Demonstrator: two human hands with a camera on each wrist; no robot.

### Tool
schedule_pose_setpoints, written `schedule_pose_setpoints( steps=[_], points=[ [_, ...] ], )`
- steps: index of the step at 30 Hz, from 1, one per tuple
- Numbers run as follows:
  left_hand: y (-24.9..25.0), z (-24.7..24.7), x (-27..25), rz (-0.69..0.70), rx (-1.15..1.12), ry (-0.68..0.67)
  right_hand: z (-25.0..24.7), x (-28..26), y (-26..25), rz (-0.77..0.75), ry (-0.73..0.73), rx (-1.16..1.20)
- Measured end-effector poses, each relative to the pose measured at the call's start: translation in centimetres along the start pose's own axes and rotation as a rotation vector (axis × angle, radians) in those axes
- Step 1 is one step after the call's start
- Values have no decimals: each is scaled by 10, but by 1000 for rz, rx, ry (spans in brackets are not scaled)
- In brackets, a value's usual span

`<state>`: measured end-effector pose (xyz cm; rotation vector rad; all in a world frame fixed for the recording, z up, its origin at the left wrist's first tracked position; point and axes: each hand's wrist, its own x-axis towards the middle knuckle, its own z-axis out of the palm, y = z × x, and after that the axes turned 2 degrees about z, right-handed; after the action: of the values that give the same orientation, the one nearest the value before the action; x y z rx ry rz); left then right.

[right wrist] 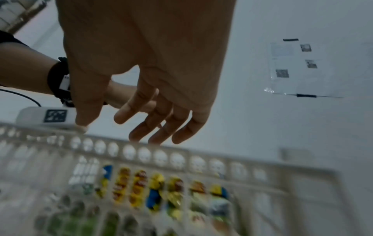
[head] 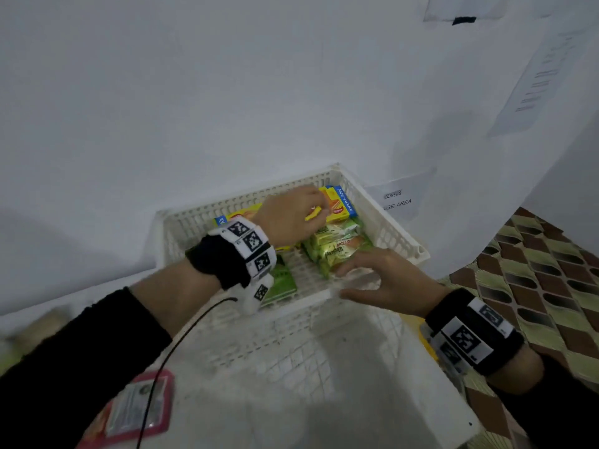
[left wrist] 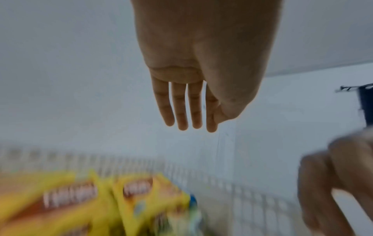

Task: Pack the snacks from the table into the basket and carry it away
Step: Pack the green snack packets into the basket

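A white slotted basket (head: 227, 202) stands on the white table against the wall. Inside lie yellow biscuit boxes (head: 337, 202), green snack packets (head: 337, 244) and a green box (head: 282, 280). My left hand (head: 311, 209) hovers over the yellow boxes; in the left wrist view the left hand (left wrist: 189, 115) has straight fingers and holds nothing above the blurred boxes (left wrist: 141, 199). My right hand (head: 366, 277) is spread at the basket's near right rim beside the green packets. The right wrist view shows the right hand (right wrist: 157, 126) loose just above the basket rim (right wrist: 201, 159).
A pink badge holder (head: 136, 413) and a black cable (head: 181, 338) lie on the table (head: 291, 400) at the near left. A paper sign (head: 398, 199) hangs on the wall behind the basket. A patterned surface (head: 551, 270) lies to the right. Blurred items sit at the left edge (head: 19, 335).
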<state>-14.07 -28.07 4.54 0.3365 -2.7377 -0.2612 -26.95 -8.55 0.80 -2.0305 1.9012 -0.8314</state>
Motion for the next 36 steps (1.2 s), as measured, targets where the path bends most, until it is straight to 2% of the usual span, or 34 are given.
schedule_pose_setpoints(
  steps=[4, 8, 12, 16, 20, 23, 29, 33, 36],
  points=[
    [2, -95, -46, -76, -1, 149, 24, 16, -65, -106, 52, 108],
    [-8, -154, -141, -182, 38, 177, 73, 30, -145, -135, -24, 249],
    [-30, -162, -273, -359, 56, 54, 139, 41, -215, -215, -132, 348],
    [-52, -153, -409, -601, 53, -85, 211, 46, -263, -176, -300, 392],
    [-69, -151, -525, -782, 64, -121, 284, 57, -301, -167, -413, 342],
    [-75, -151, -590, -834, -6, -78, 329, 70, -330, -198, -431, 216],
    [-71, -153, -654, -848, -48, 16, 387, 78, -369, -202, -451, -138],
    [-75, -148, -671, -834, -90, 96, 397, 76, -373, -163, -341, -204],
    [-78, -149, -673, -816, -132, 29, 395, 71, -372, -173, -316, -245]
  ],
)
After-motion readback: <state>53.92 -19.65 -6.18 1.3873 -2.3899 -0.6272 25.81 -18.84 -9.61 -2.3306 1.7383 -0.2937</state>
